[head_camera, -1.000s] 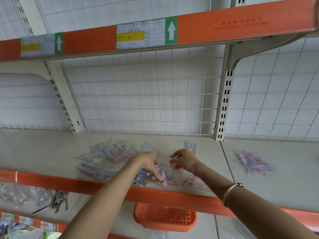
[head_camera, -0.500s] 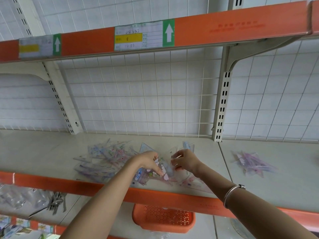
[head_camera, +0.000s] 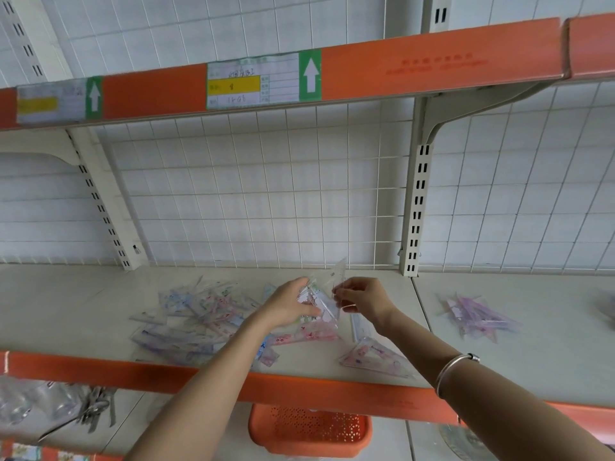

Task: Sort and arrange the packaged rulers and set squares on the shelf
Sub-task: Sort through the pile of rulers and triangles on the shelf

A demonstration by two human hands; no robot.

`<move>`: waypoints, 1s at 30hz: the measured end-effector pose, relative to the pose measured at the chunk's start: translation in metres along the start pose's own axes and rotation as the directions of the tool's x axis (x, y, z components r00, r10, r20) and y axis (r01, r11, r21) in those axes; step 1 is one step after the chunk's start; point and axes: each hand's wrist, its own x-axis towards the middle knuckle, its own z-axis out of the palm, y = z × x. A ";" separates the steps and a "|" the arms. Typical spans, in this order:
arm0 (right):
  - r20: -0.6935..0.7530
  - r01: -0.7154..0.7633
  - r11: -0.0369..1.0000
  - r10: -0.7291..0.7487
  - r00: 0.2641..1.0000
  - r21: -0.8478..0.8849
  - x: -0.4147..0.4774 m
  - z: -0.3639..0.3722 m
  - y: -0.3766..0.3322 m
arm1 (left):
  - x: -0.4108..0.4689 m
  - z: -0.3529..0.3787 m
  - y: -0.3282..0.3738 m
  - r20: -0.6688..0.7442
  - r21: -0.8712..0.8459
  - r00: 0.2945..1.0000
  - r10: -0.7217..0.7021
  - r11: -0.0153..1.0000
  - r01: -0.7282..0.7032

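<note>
Shelf (head_camera: 83, 304): pale board, slotted upright (head_camera: 416, 211) at rear.
Main heap (head_camera: 196, 314): loose packaged rulers and set squares, left of upright. Judged thin, light and stiff; clear sleeves slick, so packets likely slide over each other.
Purple heap (head_camera: 476, 316): right of upright.
Set-square packet (head_camera: 321, 302): raised on edge, just left of upright's foot.
Left hand (head_camera: 286, 307): fingers curled round packet's left side.
Right hand (head_camera: 362, 299): pinches packet's right edge; exact contact blurred.
Hold by edges or corner, not by flat face.

Left of the upright (head_camera: 416, 207): one large heap (head_camera: 199, 314) of packaged rulers, pieces uncountable; one set square (head_camera: 327, 294) raised. Right: one small heap (head_camera: 476, 316). Above: two price labels (head_camera: 253, 79). Below: one basket (head_camera: 309, 430).
</note>
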 end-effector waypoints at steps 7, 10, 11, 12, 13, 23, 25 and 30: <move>-0.072 0.033 0.993 -0.025 0.997 0.113 0.001 -0.014 -0.009 | 0.004 0.007 0.005 -0.228 -0.115 0.961 0.156 0.976 -0.186; -0.084 0.025 0.991 -0.013 0.996 0.131 -0.001 -0.018 -0.009 | 0.004 0.009 0.007 -0.256 -0.129 0.949 0.184 0.966 -0.222; -0.089 0.023 0.991 -0.012 0.996 0.131 -0.001 -0.019 -0.009 | 0.004 0.010 0.007 -0.254 -0.124 0.948 0.194 0.965 -0.230; -0.095 0.022 0.991 -0.009 0.995 0.133 -0.001 -0.019 -0.009 | 0.004 0.010 0.008 -0.253 -0.118 0.947 0.199 0.965 -0.234; -0.103 0.020 0.990 -0.006 0.995 0.138 -0.001 -0.019 -0.008 | 0.005 0.011 0.007 -0.252 -0.114 0.947 0.201 0.965 -0.235; -0.196 0.065 0.984 -0.032 0.980 0.165 0.000 -0.020 0.000 | 0.014 0.022 0.001 -0.271 -0.103 0.938 0.216 0.962 -0.252; -0.240 0.084 0.981 -0.040 0.970 0.176 -0.001 -0.023 0.001 | 0.019 0.026 -0.001 -0.282 -0.125 0.940 0.191 0.964 -0.234; -0.305 0.063 0.993 -0.031 0.952 0.096 -0.008 -0.037 0.005 | 0.030 0.033 0.007 -0.271 -0.158 0.948 0.167 0.964 -0.215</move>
